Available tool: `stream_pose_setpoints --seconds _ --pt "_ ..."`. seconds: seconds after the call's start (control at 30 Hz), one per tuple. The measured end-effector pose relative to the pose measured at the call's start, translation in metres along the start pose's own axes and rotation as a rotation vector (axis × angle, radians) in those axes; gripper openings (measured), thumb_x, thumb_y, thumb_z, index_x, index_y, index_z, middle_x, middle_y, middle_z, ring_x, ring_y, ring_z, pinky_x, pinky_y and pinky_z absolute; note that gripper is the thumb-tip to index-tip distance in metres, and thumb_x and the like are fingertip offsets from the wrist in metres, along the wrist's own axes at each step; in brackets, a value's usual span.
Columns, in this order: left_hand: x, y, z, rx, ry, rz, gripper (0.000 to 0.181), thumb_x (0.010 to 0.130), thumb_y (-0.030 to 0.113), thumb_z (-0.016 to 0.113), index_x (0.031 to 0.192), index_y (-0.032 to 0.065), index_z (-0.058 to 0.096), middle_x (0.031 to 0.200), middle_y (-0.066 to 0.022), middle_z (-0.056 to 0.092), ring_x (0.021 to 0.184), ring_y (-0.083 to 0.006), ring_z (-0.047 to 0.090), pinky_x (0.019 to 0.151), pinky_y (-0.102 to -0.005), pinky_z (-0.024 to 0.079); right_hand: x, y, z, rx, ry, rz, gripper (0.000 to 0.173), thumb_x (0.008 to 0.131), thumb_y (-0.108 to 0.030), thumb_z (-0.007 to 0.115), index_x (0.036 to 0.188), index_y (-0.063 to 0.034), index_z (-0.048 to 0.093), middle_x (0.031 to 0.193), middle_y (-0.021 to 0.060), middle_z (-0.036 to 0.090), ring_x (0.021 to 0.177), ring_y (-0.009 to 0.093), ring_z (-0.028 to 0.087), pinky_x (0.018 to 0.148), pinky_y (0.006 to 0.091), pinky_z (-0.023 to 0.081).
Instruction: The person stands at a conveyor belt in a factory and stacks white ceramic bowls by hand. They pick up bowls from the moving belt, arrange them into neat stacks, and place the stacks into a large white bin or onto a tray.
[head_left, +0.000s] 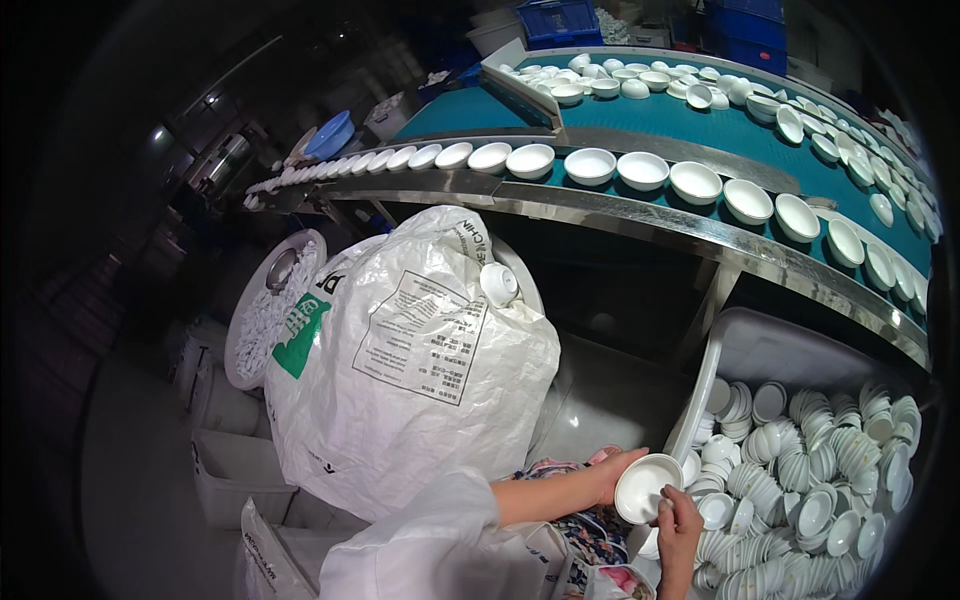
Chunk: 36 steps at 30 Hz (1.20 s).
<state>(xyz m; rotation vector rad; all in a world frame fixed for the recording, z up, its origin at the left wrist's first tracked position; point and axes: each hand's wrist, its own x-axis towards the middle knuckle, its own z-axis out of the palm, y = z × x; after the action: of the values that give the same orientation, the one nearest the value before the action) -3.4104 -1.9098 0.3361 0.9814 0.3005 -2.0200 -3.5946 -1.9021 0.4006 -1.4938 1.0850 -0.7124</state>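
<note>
A white bowl (646, 487) is held between both hands, its inside tilted up towards me. My left hand (613, 474) supports it at its far left side, with part of the fingers hidden behind it. With thumb and fingers, my right hand (679, 517) grips the near right part of the rim. Just right of the hands stands a large grey bin (694, 409) holding stacks of white bowls (799, 457). To the left, a big white woven plastic sack (420, 390) with printing spreads in front of me. One white bowl (499, 283) lies bottom out on the sack.
A conveyor with a green belt (645, 124) crosses ahead behind a metal rail (600, 211). White bowls (643, 171) line its near lane, and more lie jumbled behind. On the left are a tub of white pieces (259, 330) and a grey crate (240, 484).
</note>
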Motion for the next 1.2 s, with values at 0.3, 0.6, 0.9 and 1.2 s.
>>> stream_pose_setpoints --seconds 0.3,0.6,0.9,1.2 --pt "-0.055 -0.042 -0.035 -0.026 -0.126 -0.051 0.050 0.096 0.047 0.038 0.109 0.0050 0.062 0.105 -0.0131 0.066 0.096 -0.0286 0.063 0.085 -0.0431 0.051 -0.078 0.015 0.050 -0.181 -0.035 -0.328 0.026 0.086 -0.002 0.056 0.111 0.0025 0.060 0.096 0.0102 0.063 0.064 0.012 0.060 0.062 0.0249 0.048" --pt "-0.180 -0.061 -0.110 -0.277 -0.366 0.185 0.039 0.094 0.039 0.048 0.107 0.0063 0.064 0.100 -0.0095 0.068 0.089 -0.0230 0.066 0.080 -0.0398 0.054 -0.133 -0.062 0.099 -0.094 0.006 -0.201 0.019 0.094 -0.004 0.048 0.104 0.0029 0.062 0.093 0.0094 0.062 0.068 0.015 0.056 0.068 0.0284 0.045" --pt "-0.323 -0.110 -0.222 -0.562 -0.377 0.671 0.040 0.096 0.035 0.045 0.117 0.0042 0.059 0.110 -0.0112 0.065 0.099 -0.0243 0.063 0.088 -0.0425 0.050 -0.173 -0.122 0.212 -0.100 -0.404 -0.207 0.022 0.093 -0.011 0.050 0.105 0.0001 0.064 0.091 0.0134 0.065 0.084 0.020 0.059 0.081 0.0330 0.045" --pt "-0.451 -0.163 -0.366 -0.931 -0.072 1.515 0.048 0.095 0.040 0.038 0.121 0.0034 0.056 0.118 -0.0138 0.061 0.108 -0.0313 0.059 0.093 -0.0485 0.047 -0.167 -0.138 0.377 0.006 -1.160 -0.373 0.018 0.093 -0.008 0.050 0.102 0.0035 0.060 0.088 0.0134 0.064 0.060 0.015 0.060 0.058 0.0257 0.046"
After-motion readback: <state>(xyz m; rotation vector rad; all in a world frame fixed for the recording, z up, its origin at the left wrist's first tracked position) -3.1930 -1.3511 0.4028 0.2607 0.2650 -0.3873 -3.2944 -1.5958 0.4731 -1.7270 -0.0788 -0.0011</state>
